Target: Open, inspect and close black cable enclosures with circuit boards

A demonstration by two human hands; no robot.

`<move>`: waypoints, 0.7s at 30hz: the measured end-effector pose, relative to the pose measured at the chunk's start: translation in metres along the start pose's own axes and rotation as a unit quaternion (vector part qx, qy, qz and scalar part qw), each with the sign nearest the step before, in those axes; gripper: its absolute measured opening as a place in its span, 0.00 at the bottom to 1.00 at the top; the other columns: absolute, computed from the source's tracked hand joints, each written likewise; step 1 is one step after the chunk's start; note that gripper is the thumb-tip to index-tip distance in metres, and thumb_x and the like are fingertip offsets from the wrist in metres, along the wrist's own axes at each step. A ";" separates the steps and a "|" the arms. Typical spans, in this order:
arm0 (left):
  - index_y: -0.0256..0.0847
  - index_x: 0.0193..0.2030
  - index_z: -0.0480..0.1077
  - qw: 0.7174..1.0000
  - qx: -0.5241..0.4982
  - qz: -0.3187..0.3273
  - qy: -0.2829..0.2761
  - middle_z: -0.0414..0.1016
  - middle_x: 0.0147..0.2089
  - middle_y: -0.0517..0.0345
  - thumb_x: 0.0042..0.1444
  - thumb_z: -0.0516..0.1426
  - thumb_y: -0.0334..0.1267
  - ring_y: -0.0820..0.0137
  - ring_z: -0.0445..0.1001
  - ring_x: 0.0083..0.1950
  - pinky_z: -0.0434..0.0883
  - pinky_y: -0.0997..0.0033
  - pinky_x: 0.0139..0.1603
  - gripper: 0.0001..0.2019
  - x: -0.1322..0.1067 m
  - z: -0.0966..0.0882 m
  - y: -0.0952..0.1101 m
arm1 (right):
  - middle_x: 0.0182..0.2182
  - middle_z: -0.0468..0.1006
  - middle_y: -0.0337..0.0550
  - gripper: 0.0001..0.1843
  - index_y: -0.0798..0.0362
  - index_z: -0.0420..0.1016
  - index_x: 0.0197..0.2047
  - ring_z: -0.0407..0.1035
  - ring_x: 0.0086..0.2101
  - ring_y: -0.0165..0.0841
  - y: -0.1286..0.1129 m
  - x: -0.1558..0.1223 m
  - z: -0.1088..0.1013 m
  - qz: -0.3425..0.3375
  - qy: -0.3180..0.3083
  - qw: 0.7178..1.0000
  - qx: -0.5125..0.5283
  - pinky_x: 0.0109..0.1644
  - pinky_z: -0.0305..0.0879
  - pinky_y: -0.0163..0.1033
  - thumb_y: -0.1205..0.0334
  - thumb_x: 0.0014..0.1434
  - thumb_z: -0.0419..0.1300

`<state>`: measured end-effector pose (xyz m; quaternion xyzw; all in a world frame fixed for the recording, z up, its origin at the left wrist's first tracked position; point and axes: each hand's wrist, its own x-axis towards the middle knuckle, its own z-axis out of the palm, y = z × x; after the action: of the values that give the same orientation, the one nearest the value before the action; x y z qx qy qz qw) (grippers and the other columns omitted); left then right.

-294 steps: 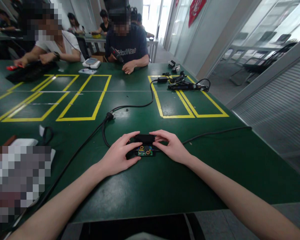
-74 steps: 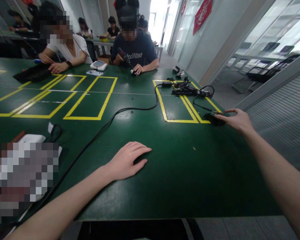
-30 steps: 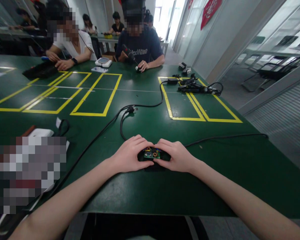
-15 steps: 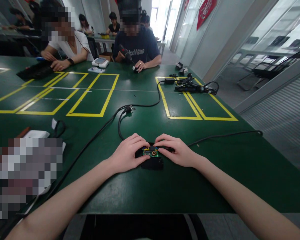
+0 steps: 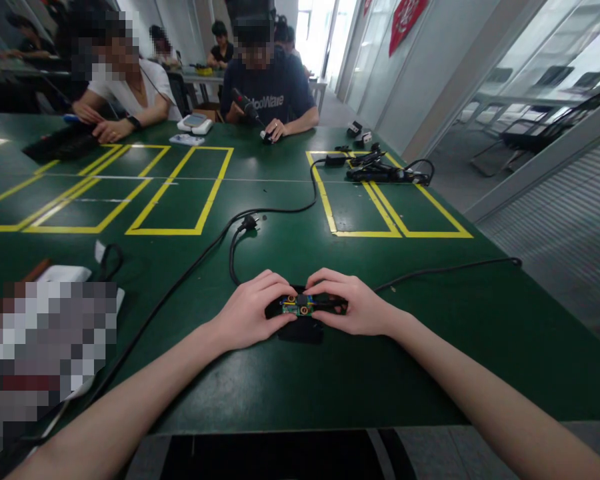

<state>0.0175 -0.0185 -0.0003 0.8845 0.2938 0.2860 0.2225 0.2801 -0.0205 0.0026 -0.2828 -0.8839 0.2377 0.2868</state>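
Between my hands, near the table's front edge, is a small green circuit board [image 5: 291,310] with copper-wound coils and a dark block on it. My left hand [image 5: 255,308] grips its left end, thumb along the near side and fingers along the far side. From the right, my right hand [image 5: 354,304] pinches the other end the same way, fingertips at the far edge and thumb at the near edge. A black casing piece [image 5: 300,331] lies under and just in front of the board. Part of the board is hidden by my fingers.
A black power cord [image 5: 195,261] with a plug [image 5: 250,223] crosses the green table [image 5: 405,387]. A blurred-out pile [image 5: 50,340] sits at the left. Black adapters and cables [image 5: 380,172] lie at the far right. Across the table, one person holds a screwdriver-like tool [image 5: 244,103].
My right thumb has moved down to the board's near edge, and more of the black area by my right hand shows. The view has shifted slightly.
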 end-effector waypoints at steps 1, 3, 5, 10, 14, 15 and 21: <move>0.41 0.49 0.75 1.000 -0.001 -0.001 0.000 0.80 0.47 0.51 0.63 0.64 0.36 0.62 0.77 0.48 0.77 0.61 0.49 0.09 0.000 0.000 0.000 | 0.48 0.79 0.50 0.13 0.50 0.77 0.51 0.78 0.46 0.37 0.000 0.000 0.000 -0.001 0.000 1.000 -0.003 0.49 0.78 0.42 0.63 0.63 0.66; 0.42 0.50 0.75 1.000 -0.004 -0.003 0.000 0.79 0.47 0.51 0.63 0.63 0.36 0.62 0.78 0.49 0.77 0.62 0.50 0.09 -0.001 0.000 -0.001 | 0.48 0.79 0.49 0.13 0.50 0.77 0.51 0.78 0.45 0.37 0.001 -0.002 0.001 0.001 0.000 1.000 -0.010 0.47 0.78 0.41 0.63 0.63 0.66; 0.42 0.50 0.75 1.000 -0.008 -0.008 -0.002 0.79 0.48 0.52 0.63 0.63 0.37 0.63 0.79 0.49 0.78 0.63 0.50 0.09 -0.002 0.000 -0.001 | 0.48 0.79 0.49 0.12 0.50 0.77 0.52 0.78 0.45 0.36 0.001 -0.003 0.002 0.005 -0.004 1.000 -0.017 0.46 0.78 0.40 0.62 0.64 0.66; 0.43 0.51 0.75 1.000 -0.014 -0.012 -0.005 0.79 0.48 0.53 0.63 0.64 0.36 0.64 0.80 0.48 0.77 0.65 0.49 0.11 -0.002 -0.001 -0.002 | 0.48 0.79 0.49 0.10 0.50 0.77 0.51 0.78 0.44 0.36 -0.001 -0.003 0.000 0.009 -0.012 0.999 -0.031 0.44 0.78 0.39 0.60 0.67 0.64; 0.42 0.51 0.75 1.000 -0.014 -0.014 -0.003 0.79 0.49 0.54 0.62 0.65 0.36 0.64 0.80 0.48 0.77 0.66 0.49 0.11 -0.002 -0.001 -0.004 | 0.48 0.79 0.49 0.10 0.51 0.77 0.50 0.78 0.43 0.35 -0.004 -0.001 -0.002 0.010 -0.018 0.999 -0.040 0.43 0.76 0.38 0.59 0.67 0.64; 0.42 0.51 0.74 1.000 -0.015 -0.014 -0.003 0.79 0.49 0.54 0.62 0.65 0.36 0.64 0.80 0.48 0.77 0.66 0.49 0.11 -0.002 -0.001 -0.004 | 0.48 0.79 0.48 0.09 0.51 0.77 0.49 0.78 0.43 0.35 -0.004 -0.001 -0.002 0.011 -0.022 0.999 -0.042 0.43 0.76 0.38 0.59 0.67 0.64; 0.42 0.51 0.74 1.000 -0.024 -0.015 -0.005 0.79 0.48 0.54 0.64 0.64 0.36 0.65 0.80 0.47 0.77 0.67 0.48 0.10 -0.002 -0.003 -0.003 | 0.47 0.80 0.48 0.09 0.51 0.75 0.49 0.78 0.41 0.34 -0.003 -0.003 0.000 0.020 -0.024 0.999 -0.042 0.41 0.75 0.37 0.59 0.68 0.63</move>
<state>0.0129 -0.0171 -0.0007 0.8759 0.2988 0.2853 0.2493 0.2804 -0.0249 0.0033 -0.3066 -0.8939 0.2128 0.2485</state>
